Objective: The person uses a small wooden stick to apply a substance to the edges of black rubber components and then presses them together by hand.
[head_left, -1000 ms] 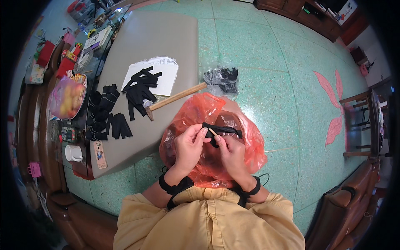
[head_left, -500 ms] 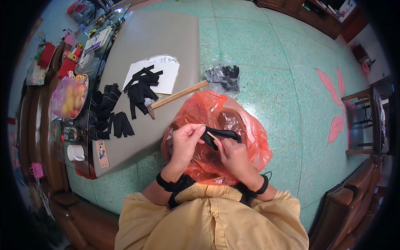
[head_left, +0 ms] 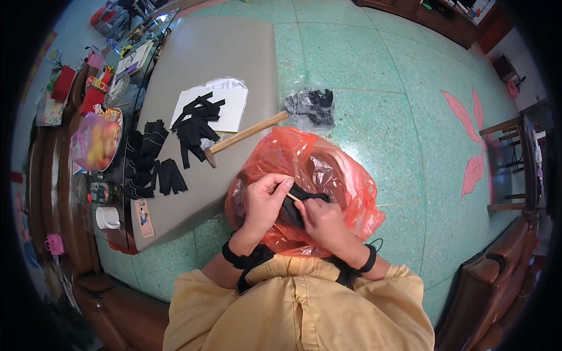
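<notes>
Grey bench | green floor | left fingers pinching black fabric | right fingers gripping stick

I see, from my remote post, two bare forearms angling inward from below. My left hand pinches with thumb and fingertips; my right hand, just beside and slightly lower, curls its fingers, thumb pointing up-left.

No lettering can be read. Illegible grey print shows along the upper edge of the flat white paper; small unreadable marks stand on the pale pink, rounded rectangular slab.
</notes>
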The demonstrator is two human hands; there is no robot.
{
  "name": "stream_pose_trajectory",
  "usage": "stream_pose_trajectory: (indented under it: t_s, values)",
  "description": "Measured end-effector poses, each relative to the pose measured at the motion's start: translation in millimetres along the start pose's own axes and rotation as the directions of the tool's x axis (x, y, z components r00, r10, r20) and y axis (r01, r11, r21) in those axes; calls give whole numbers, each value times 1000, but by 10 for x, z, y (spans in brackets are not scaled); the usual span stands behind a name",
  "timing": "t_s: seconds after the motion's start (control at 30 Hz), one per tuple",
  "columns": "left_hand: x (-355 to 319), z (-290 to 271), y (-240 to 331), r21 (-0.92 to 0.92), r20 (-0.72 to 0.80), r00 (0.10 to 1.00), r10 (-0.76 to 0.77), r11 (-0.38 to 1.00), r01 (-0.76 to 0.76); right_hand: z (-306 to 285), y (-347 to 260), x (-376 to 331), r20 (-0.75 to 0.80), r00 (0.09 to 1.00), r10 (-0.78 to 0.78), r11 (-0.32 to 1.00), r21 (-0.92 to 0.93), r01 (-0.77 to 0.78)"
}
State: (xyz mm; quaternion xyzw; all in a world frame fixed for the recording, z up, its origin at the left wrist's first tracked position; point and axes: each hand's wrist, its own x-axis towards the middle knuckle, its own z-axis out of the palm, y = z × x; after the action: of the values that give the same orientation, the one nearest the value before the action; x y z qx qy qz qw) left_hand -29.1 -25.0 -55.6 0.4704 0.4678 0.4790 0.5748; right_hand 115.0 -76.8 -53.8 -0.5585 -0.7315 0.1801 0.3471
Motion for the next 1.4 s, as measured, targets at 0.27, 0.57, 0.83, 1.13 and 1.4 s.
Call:
stream_pose_trajectory:
  t_s: [0.27,0.57,0.83,1.13,1.4]
  values:
    - [-33,31,111,-134,99,990,-105,984,118,37,167,27,-62,993,103,975,206,-88]
    - [-24,-57,175,53,-48,988,-147,987,150,-131,37,61,51,956,289,875,392,-285]
    - [-43,-11,163,69,-43,998,-42,997,45,-69,26,21,-34,985,166,964,217,-155]
    - [150,-91,165,27,157,977,-142,990,140,-144,131,213,78,984,158,909,377,-176]
    - [67,30,235,644,185,943,276,691,-328,-188,214,208,426,840,337,485,686,-543]
